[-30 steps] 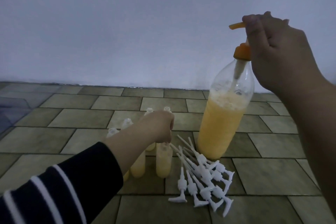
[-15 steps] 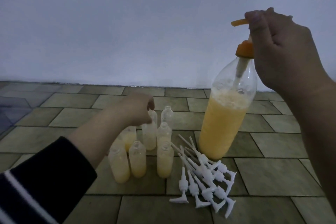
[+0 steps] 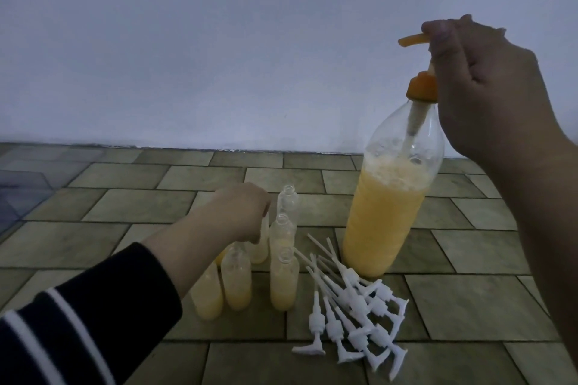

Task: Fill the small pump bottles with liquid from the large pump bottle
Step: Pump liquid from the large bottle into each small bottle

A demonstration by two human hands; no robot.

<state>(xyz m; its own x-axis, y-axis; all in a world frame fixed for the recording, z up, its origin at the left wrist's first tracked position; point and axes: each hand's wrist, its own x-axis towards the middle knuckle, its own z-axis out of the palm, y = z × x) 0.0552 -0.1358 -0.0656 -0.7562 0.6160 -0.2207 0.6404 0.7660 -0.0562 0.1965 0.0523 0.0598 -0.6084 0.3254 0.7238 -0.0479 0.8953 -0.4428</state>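
**Several small bottles waiting, one being picked**

Several small bottles (image 3: 283,278) stood clustered on the tiled floor (image 3: 93,228), handy for filling. I saw the left hand (image 3: 240,212) curled over one; whether it gripped, I could not tell. Loose pump tops (image 3: 353,306) lay beside them. The big bottle (image 3: 384,216) stood upright, the right hand (image 3: 488,94) gripping its orange pump (image 3: 413,40), probably ready to press.
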